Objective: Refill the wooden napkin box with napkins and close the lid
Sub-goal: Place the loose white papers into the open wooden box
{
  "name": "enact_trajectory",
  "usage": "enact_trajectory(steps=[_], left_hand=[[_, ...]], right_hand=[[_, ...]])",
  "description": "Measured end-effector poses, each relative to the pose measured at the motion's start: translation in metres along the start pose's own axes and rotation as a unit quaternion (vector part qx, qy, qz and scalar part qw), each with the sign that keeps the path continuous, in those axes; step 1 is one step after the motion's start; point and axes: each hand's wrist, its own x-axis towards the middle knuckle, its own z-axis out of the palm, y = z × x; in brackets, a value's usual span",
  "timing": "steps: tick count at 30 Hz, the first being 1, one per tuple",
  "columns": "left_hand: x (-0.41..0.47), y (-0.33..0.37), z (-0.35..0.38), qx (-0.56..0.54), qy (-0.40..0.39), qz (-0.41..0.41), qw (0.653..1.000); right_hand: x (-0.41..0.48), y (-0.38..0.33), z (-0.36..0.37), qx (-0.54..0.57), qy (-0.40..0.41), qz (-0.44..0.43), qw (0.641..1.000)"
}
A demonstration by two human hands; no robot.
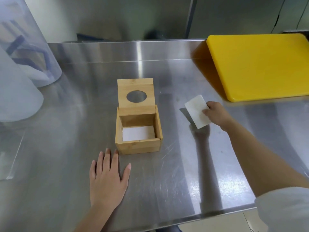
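Note:
The wooden napkin box (139, 145) stands in the middle of the steel table. Its lid (135, 96), with a round hole in it, is swung up and back. White napkins (138, 133) lie low inside the box. To the right of the box, my right hand (216, 113) holds a white stack of napkins (197, 111) tilted a little above the table. My left hand (108, 178) lies flat on the table in front of the box, fingers spread, with the fingertips close to the box's front left corner.
A yellow cutting board (260, 66) lies at the back right. Large translucent plastic containers (25, 47) stand at the left. The steel table (175, 173) has its front edge near the bottom of the view. A wall rises behind the table.

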Motion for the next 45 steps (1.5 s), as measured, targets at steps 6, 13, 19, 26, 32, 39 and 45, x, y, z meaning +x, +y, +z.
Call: enact_trajectory(steps=[6,13,19,26,32,39,45], left_hand=[[0.001,0.003,0.001,0.012,-0.013,0.013,1.000],[0.001,0.000,0.002,0.009,-0.015,0.010,1.000],[-0.002,0.000,0.002,0.017,-0.013,0.008,1.000],[0.000,-0.001,0.005,0.015,-0.008,0.008,1.000],[-0.001,-0.001,0.007,0.015,0.004,0.009,1.000],[-0.002,0.000,0.007,0.003,0.022,0.004,1.000],[-0.002,-0.001,0.007,0.009,0.022,0.007,1.000]], right_hand=[[-0.009,-0.038,-0.015,0.029,-0.042,-0.110,0.993],[-0.041,-0.126,0.007,0.000,-0.227,-0.250,0.941],[-0.062,-0.158,0.054,-0.250,-0.312,-0.313,0.861],[-0.064,-0.151,0.088,-0.366,-0.314,-0.272,0.833],[-0.062,-0.155,0.101,-0.393,-0.324,-0.248,0.824],[-0.052,-0.164,0.105,-0.318,-0.349,-0.206,0.857],[-0.059,-0.155,0.120,-0.348,-0.354,-0.212,0.842]])
